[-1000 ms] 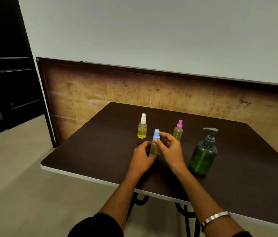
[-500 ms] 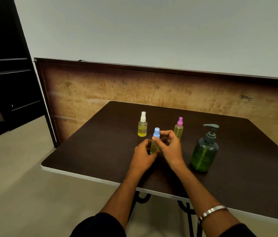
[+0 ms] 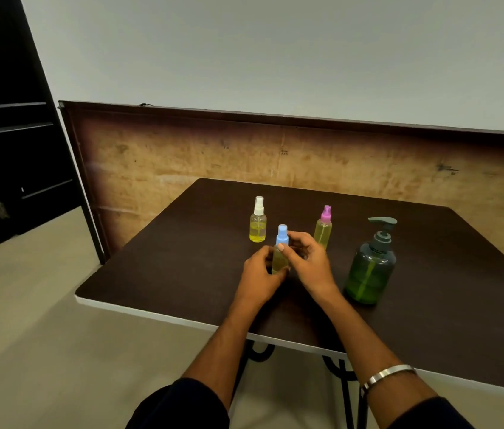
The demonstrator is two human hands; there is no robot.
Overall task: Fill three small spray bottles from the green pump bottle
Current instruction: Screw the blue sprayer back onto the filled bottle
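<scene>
Blue-capped, the nearest spray bottle point(image 3: 280, 253) stands on the dark table point(image 3: 164, 267) between both hands. The left hand point(image 3: 260, 275) curls around its lower body, steadying it, while the right hand point(image 3: 308, 261) pinches the neck just under the blue sprayer with thumb and fingertips, as if twisting the top on or off; which way cannot be told. Yellowish liquid shows inside it, though the fingers hide the level. Behind it, well apart, stand the white-capped bottle point(image 3: 258, 222), holding yellow liquid to roughly half, and the pink-capped bottle point(image 3: 323, 229), which looks fuller. Both are capped. To the right, near the right wrist, the green pump bottle point(image 3: 369, 272) stands upright, pump head on, untouched. Judging by this, all three hold some liquid, so filling seems far along, with this cap perhaps the last step.
</scene>
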